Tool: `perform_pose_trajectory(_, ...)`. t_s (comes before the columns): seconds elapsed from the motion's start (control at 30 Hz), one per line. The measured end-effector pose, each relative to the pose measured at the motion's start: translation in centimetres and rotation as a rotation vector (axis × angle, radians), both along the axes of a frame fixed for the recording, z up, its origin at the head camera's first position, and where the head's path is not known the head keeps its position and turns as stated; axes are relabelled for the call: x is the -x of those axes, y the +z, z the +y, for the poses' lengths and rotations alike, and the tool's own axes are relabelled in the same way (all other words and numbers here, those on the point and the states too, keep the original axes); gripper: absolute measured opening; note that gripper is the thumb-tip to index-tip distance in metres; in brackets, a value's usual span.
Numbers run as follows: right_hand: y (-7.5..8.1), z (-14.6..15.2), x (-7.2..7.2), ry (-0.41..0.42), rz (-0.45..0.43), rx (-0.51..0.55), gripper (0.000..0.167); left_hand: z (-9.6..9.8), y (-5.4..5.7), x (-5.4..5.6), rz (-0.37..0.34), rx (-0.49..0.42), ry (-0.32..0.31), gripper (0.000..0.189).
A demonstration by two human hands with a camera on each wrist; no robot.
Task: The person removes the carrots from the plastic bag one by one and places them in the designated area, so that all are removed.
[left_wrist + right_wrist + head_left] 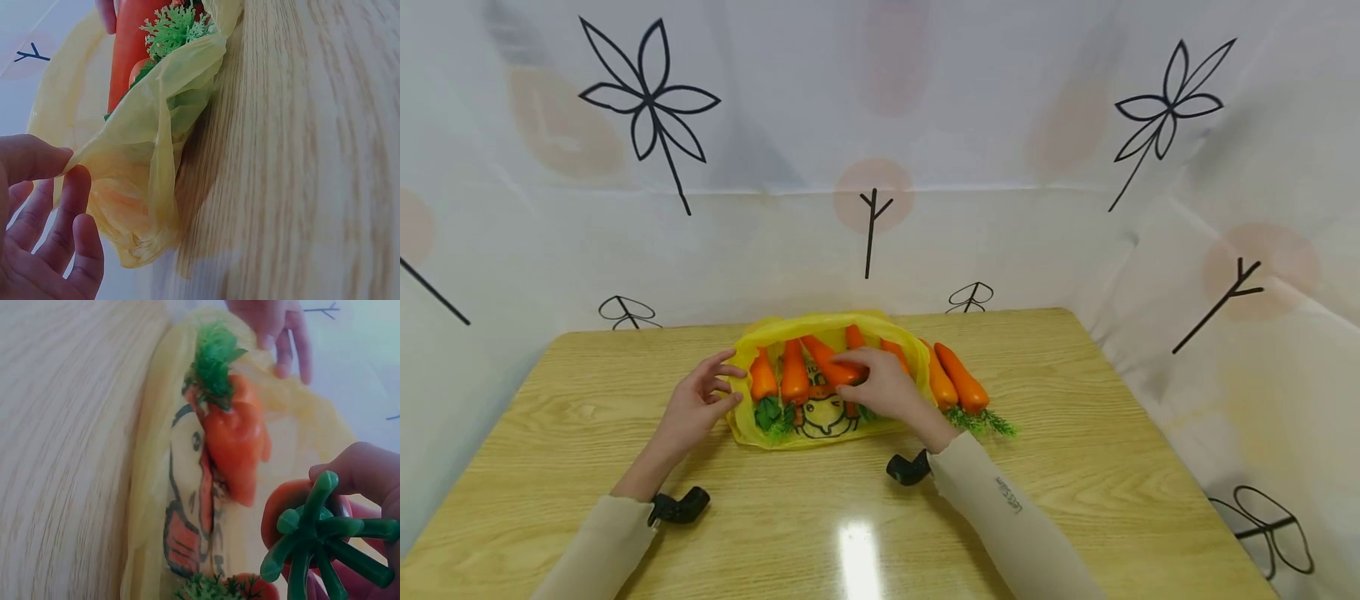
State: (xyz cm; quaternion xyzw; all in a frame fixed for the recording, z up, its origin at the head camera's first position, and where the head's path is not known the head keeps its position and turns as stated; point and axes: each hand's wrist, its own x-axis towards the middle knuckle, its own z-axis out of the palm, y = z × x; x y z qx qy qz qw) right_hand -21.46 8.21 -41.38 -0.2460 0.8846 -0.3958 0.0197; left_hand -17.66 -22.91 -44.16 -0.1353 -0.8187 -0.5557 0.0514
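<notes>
A yellow plastic bag (811,320) with a printed cartoon lies with its mouth spread wide. Several toy carrots with green tops lie in it, among them an upright-looking carrot (794,372) and a shorter carrot (763,375). My left hand (695,406) is at the bag's left side; in the left wrist view its thumb and index finger (76,187) pinch the bag's edge. Inside the mouth, my right hand (883,385) grips a carrot (829,360). The right wrist view shows thick green stem stubs (315,528) on this carrot's end.
Just right of the bag, two carrots (962,379) lie side by side on the wooden table (760,533), leafy tops toward me. White cloth (790,250) with plant drawings stands behind and around the table. Each wrist carries a black camera (681,506).
</notes>
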Motion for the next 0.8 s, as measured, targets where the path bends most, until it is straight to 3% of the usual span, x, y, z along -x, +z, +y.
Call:
perform_pose_trajectory(0.53, 0.4, 5.0, -2.1, 0.034, -0.059, 0.088, 0.043, 0.1, 0.0, -0.1, 0.004, 0.004, 0.013, 0.063)
perform_pose_trajectory(0.8, 0.4, 8.7, -3.0, 0.086, -0.028, 0.118, 0.042, -0.2, -0.2, 0.0, 0.012, -0.003, 0.01, 0.063)
